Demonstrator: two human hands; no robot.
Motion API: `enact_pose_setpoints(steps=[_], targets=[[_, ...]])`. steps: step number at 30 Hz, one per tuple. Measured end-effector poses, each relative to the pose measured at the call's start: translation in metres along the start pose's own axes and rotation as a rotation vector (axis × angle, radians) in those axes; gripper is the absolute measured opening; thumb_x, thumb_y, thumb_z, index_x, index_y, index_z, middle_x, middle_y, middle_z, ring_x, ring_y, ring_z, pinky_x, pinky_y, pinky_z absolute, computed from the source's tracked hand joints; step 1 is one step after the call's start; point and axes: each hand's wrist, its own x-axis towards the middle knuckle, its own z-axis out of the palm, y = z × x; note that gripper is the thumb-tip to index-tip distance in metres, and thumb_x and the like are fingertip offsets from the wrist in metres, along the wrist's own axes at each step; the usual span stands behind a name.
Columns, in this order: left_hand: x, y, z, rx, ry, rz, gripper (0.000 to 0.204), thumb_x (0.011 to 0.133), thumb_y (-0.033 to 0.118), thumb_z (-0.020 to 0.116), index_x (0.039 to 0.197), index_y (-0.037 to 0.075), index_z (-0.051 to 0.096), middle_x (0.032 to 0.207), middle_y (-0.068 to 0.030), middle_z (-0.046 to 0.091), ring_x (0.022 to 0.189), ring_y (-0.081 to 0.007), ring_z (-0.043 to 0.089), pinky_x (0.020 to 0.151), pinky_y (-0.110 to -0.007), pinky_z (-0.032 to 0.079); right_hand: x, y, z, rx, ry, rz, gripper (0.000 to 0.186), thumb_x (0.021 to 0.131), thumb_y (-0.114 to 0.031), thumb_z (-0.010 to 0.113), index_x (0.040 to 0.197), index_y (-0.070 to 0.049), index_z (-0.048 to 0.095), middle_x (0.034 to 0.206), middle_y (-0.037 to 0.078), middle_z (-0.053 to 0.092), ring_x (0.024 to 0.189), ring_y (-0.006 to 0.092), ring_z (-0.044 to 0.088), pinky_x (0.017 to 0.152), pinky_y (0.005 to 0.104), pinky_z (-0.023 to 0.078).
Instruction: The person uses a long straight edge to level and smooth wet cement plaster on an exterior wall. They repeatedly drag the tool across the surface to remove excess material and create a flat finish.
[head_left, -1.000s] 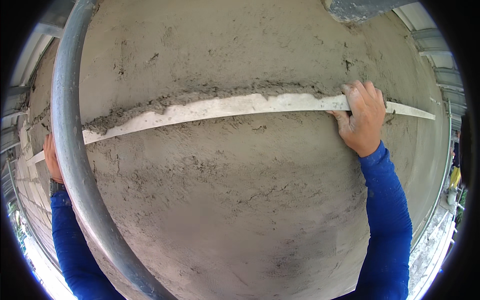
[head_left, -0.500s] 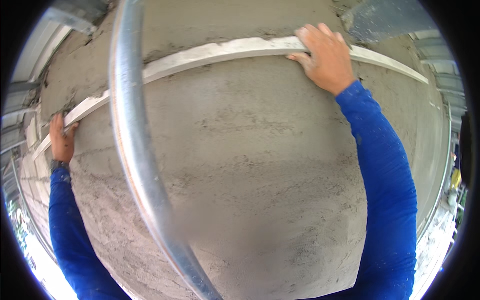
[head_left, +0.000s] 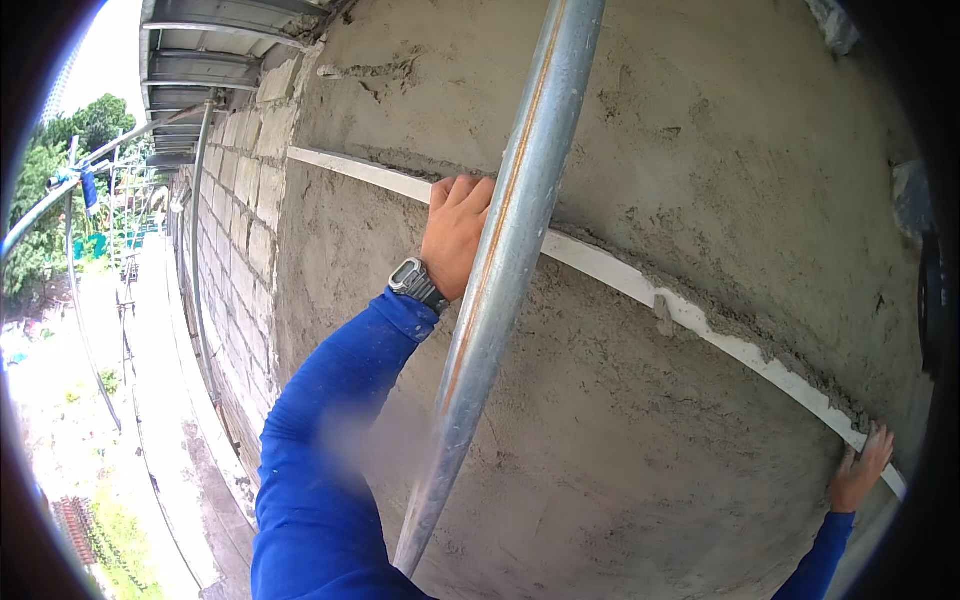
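Note:
A long white straightedge [head_left: 610,272] lies across the grey plastered wall [head_left: 640,420], wet mortar heaped along its upper edge. My left hand [head_left: 455,225], a watch at its wrist, grips the bar with curled fingers, just left of a vertical steel pipe [head_left: 515,250] that crosses in front of the bar and hides part of it. Far to the lower right, my right hand [head_left: 864,465] holds the bar near its end, fingers over it and thumb below.
Blockwork [head_left: 235,200] continues to the left under corrugated metal roofing [head_left: 220,50]. Scaffold tubes [head_left: 205,260] and a narrow ledge [head_left: 215,520] run along the wall beside a bright drop with trees [head_left: 90,135]. A dark metal piece [head_left: 910,200] shows at the right edge.
The view has swung left, bringing blockwork, scaffold and trees into sight; the pipe and both hands appear further right. Half a second earlier the straightedge had risen up the wall with both hands.

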Motion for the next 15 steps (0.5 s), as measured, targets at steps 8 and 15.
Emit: enact_pose_setpoints(steps=[8, 15], targets=[[0.005, -0.022, 0.028, 0.009, 0.055, -0.052, 0.044, 0.079, 0.029, 0.070, 0.117, 0.008, 0.064, 0.099, -0.0070, 0.058, 0.098, -0.0265, 0.051, 0.092, -0.042, 0.036, 0.014, 0.008, -0.003, -0.048, 0.052, -0.086, 0.055, 0.094, -0.015, 0.062, 0.143, 0.002, 0.044, 0.146, 0.022, 0.046, 0.140, 0.0428, 0.035, 0.116, 0.0527, 0.026], [0.023, -0.103, 0.029, -0.107, 0.043, -0.086, 0.035, 0.079, 0.028, 0.063, 0.107, 0.008, 0.062, 0.098, -0.0083, 0.057, 0.095, -0.0297, 0.052, 0.085, -0.041, 0.038, 0.079, -0.039, -0.010, -0.052, 0.158, -0.112, 0.058, 0.084, -0.014, 0.072, 0.136, 0.002, 0.050, 0.139, 0.021, 0.053, 0.134, 0.0441, 0.043, 0.113, 0.0535, 0.031]])
